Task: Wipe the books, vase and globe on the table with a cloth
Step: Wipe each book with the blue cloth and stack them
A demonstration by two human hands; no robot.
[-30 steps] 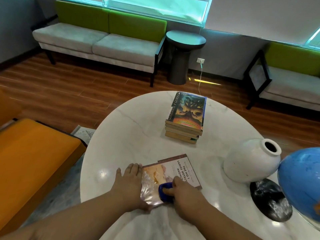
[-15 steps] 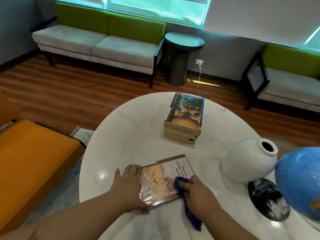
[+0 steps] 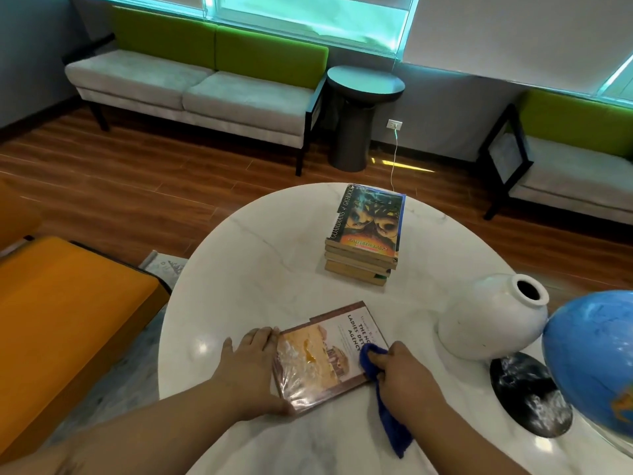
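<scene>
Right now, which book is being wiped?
The Ladies' Detective Agency paperback, lying alone nearest the person: the right hand presses a blue cloth on it. The other books sit stacked farther back.

Round white marble table (image 3: 257, 286): book stack (image 3: 363, 234), single book (image 3: 325, 351), vase (image 3: 486, 323), globe base (image 3: 527, 395).

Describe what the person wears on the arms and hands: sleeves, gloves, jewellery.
The left hand and right hand are bare: no gloves, no rings on the fingers that show, no watch or bracelet at either wrist. Both forearms are uncovered down to the frame's edge; no sleeve is in view.
</scene>
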